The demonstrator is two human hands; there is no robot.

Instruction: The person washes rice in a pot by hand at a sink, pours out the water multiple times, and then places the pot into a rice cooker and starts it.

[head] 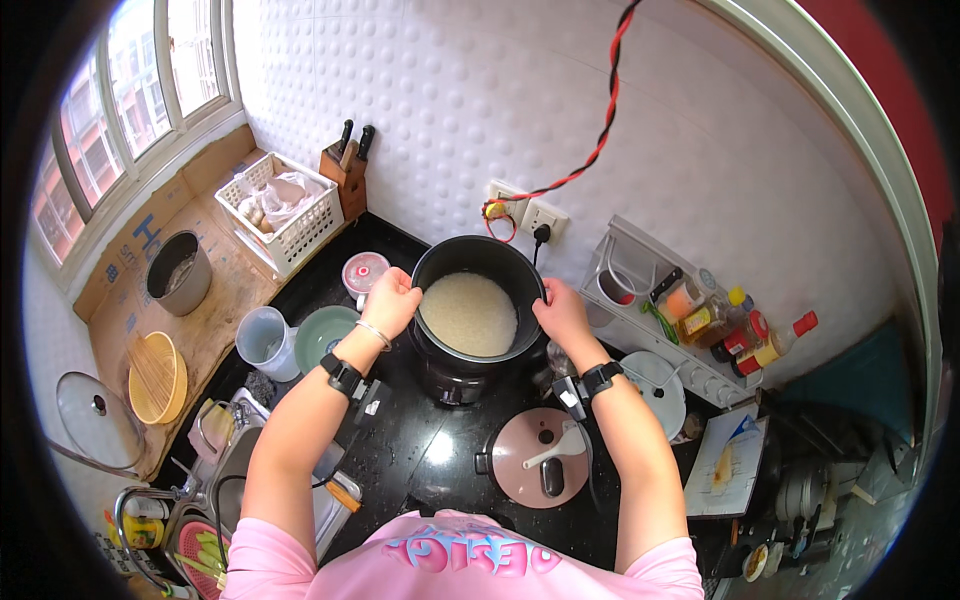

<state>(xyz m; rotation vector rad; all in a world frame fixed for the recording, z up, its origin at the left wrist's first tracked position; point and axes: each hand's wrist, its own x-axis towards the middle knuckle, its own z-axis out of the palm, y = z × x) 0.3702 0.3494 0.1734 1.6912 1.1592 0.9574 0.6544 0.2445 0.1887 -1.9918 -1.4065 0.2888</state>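
Note:
Between my hands is a dark cooker inner pot (480,255), with whitish rice grains (469,315) across its bottom. My left hand (397,304) pinches the pot's rim on the left, and my right hand (559,307) grips the rim on the right. Directly below the pot stands a black cooker body (454,386), mostly hidden by it; whether the pot touches it I cannot tell. Nearer my body, a pink cooker lid (514,450) lies on the black countertop (420,480), and a white rice paddle (566,442) rests on that lid.
Left of the pot are a lidded container (365,271), a green bowl (322,337) and a plastic jug (264,345). A sink (232,495) is at lower left. A knife block (349,180) stands by the wall; a rack (660,337) with bottles is on the right. Twisted cable (611,97) hangs above.

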